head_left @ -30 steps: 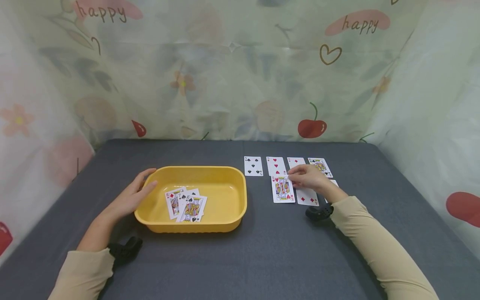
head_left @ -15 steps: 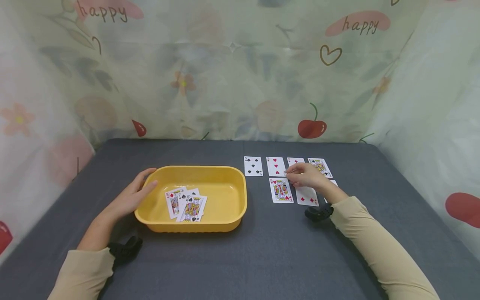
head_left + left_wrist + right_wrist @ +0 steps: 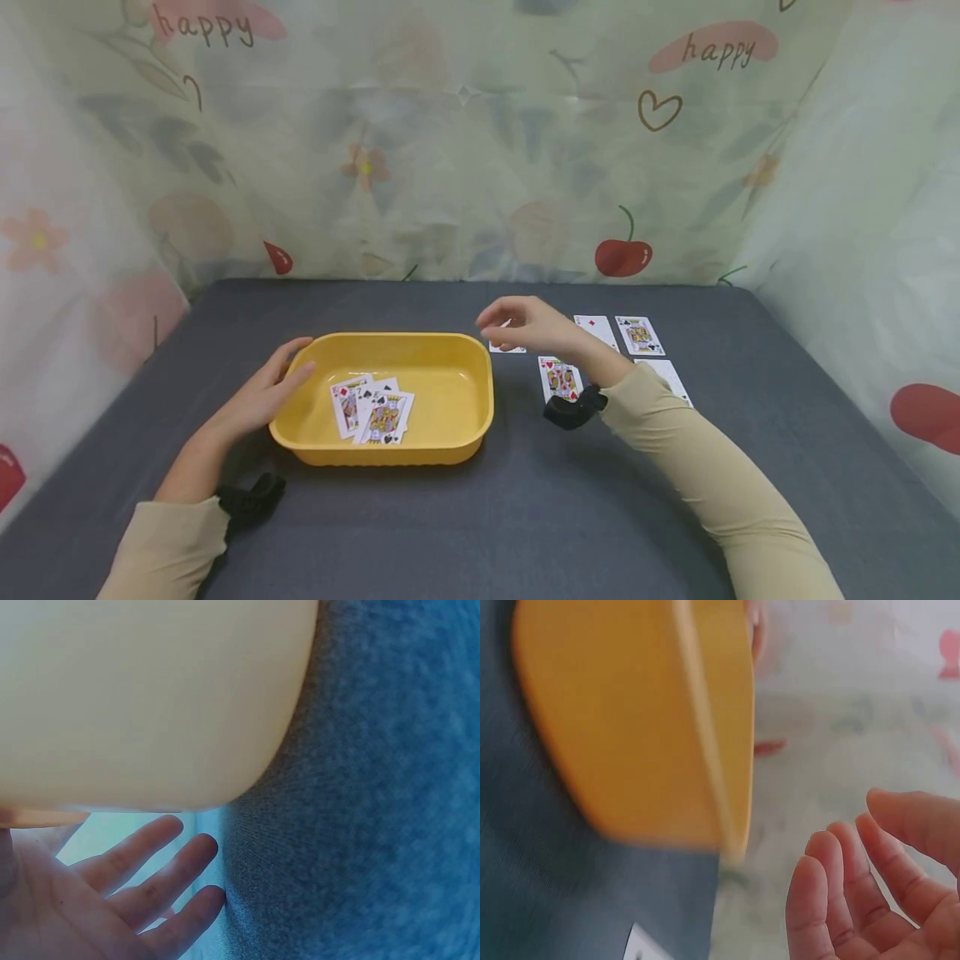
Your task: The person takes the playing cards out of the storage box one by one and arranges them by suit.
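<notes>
In the head view, my left hand (image 3: 270,383) rests at the left rim of a yellow plastic bin (image 3: 450,456), thumb over the edge; the left wrist view shows its fingers (image 3: 161,889) straight and spread beside the bin wall. Inside the bin lie several playing cards, a king of spades (image 3: 386,418) on top and a red face card (image 3: 347,407) under it. My right hand (image 3: 532,325) hovers over the bin's far right corner, fingers loosely bent around nothing. It partly covers a spade card (image 3: 508,348) on the table. The right wrist view shows its empty palm.
Right of the bin, playing cards lie face up in two rows: a diamond card (image 3: 596,329) and a black king (image 3: 640,335) behind, a king of hearts (image 3: 559,377) and a card (image 3: 667,379) in front. My right forearm hides others. A dark cloth covers the table (image 3: 465,533).
After setting the king of hearts straight in the front row, my right hand has let go and moved left toward the bin, over the leftmost spade card. My left hand has stayed in place.
</notes>
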`<state>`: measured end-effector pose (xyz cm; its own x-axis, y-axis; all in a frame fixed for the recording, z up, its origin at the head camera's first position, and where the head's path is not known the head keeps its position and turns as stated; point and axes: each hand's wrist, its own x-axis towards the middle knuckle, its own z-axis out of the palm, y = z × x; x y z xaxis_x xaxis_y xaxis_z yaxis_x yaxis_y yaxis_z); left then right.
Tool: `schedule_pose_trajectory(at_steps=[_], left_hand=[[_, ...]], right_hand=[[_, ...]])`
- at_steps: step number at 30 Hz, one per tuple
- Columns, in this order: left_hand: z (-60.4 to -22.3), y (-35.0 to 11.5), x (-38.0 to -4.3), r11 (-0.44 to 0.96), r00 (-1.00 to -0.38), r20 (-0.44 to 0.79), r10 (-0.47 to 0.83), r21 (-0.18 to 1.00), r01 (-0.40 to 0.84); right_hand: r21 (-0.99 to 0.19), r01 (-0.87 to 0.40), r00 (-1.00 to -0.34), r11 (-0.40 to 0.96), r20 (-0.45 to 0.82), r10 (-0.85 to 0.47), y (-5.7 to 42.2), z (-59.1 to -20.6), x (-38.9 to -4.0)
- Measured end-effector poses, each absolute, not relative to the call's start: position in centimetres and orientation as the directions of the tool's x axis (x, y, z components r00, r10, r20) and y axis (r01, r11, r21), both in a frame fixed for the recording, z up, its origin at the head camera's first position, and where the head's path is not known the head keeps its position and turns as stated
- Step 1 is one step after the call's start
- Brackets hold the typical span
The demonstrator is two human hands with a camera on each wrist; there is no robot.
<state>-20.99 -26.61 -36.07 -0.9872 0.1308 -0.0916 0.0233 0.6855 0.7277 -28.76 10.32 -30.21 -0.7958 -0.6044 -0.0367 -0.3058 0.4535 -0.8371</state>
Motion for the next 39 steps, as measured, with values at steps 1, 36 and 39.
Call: schedule_pose_trajectory(at_steps=[1, 36, 39], left_hand=[[-36.1, -26.6, -21.0, 0.686, -0.987, -0.093, 0.130, 0.727, 0.022], [-36.1, -26.6, -21.1, 0.677, -0.988, -0.099, 0.116, 0.736, 0.006], [-36.1, -26.6, -21.1, 0.676, -0.988, -0.101, 0.115, 0.737, 0.003]], right_hand=[[-0.841, -0.309, -0.782, 0.444, -0.041, -0.622, 9.6, -30.0, -28.7], [-0.626, -0.451, -0.575, 0.636, -0.340, -0.744, -3.5, -33.6, -29.4], [-0.596, -0.474, -0.586, 0.648, -0.335, -0.737, -3.6, -34.0, -29.3]])
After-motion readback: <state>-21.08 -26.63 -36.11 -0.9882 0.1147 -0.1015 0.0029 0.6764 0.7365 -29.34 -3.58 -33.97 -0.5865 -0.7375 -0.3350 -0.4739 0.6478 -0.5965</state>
